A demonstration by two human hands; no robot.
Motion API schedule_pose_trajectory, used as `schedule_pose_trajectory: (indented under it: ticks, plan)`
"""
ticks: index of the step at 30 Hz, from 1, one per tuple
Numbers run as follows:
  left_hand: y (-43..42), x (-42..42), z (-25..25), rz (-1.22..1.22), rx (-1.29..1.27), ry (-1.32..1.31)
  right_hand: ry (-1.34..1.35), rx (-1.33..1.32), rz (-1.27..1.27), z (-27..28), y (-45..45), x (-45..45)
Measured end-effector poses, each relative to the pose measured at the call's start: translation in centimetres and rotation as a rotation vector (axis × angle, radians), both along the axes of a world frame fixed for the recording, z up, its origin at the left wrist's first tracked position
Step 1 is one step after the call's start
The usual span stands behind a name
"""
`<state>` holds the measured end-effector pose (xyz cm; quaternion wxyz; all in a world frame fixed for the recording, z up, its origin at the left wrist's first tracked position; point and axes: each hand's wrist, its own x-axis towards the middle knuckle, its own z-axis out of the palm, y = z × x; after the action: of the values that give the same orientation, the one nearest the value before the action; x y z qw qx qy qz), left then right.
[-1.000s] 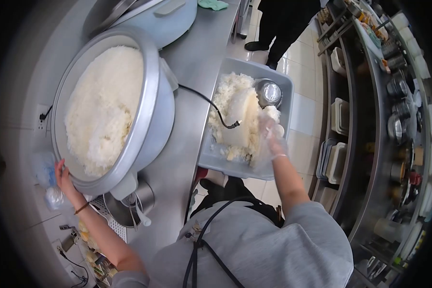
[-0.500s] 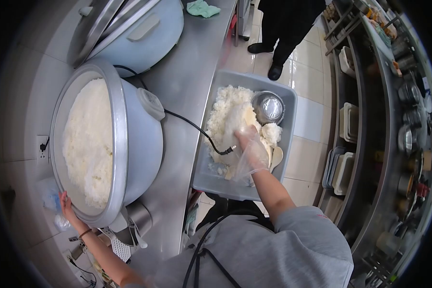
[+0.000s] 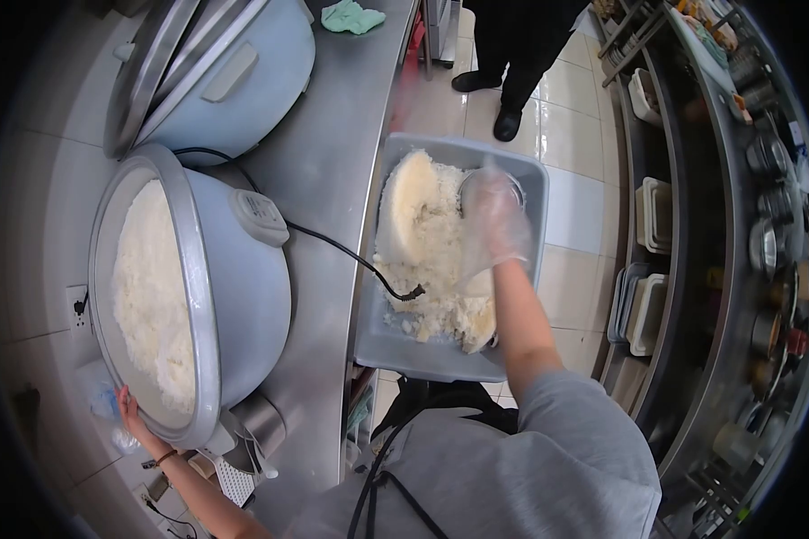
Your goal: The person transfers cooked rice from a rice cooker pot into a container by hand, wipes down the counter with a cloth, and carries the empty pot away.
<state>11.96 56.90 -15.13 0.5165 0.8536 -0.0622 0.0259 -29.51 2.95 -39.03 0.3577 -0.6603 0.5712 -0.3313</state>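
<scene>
A large pale-blue rice cooker, full of white rice, lies tilted on its side on the steel counter. My bare left hand holds its lower rim, fingers against the outer edge. Over a grey tub, my right hand, in a clear plastic glove, is smeared by motion. It is at the round metal bowl and covers most of it; whether the fingers grip the bowl I cannot tell. Loose rice and a thick curved slab of rice lie in the tub.
A black cord with its plug hangs over the tub. Another blue cooker with metal lids stands farther back, near a green cloth. A person in black trousers stands beyond the tub. Shelves with trays line the right.
My right hand has left the rice and moved up and right to the metal bowl. A rice slab now shows at the tub's left. My left hand stays on the cooker's rim.
</scene>
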Motion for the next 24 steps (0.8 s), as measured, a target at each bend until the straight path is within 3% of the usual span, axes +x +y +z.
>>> schedule_pose_trajectory:
  ticks: [1, 3, 6, 13, 15, 16, 18, 22, 24]
  plan:
    - [-0.3, -0.6, 0.3, 0.011, -0.014, 0.016, -0.189, 0.035, -0.074, -0.6, -1.5, -1.3]
    - [-1.7, -1.8, 0.9, 0.029, -0.01, 0.011, 0.434, -0.015, -0.095, 3.5, -3.6, -3.0]
    - [-0.2, -0.6, 0.6, 0.015, -0.036, 0.048, 1.094, -0.357, 0.314, -14.5, -12.1, -5.9]
    - [-2.3, -2.0, 1.0, 0.046, -0.032, 0.039, 0.65, -0.235, 0.263, -6.6, -9.3, -4.6]
    - [-1.0, -1.0, 0.9, 0.027, -0.019, 0.055, 0.192, 0.239, 0.187, -3.5, -8.3, -4.7]
    - [-0.4, -0.6, 0.8, 0.008, -0.007, 0.068, 0.194, 0.236, 0.187, -4.6, -8.3, -5.3]
    - [-0.1, -0.4, 0.4, 0.009, -0.008, 0.04, 0.161, -0.072, 0.37, -8.2, -8.5, -7.0]
    - [-1.2, -1.6, 0.8, 0.022, -0.029, 0.038, -0.018, -0.157, 0.225, -1.0, -6.4, -8.5]
    - [-0.6, -0.9, 0.5, 0.015, -0.044, 0.037, -0.233, 0.525, 0.056, 3.0, -5.9, -7.5]
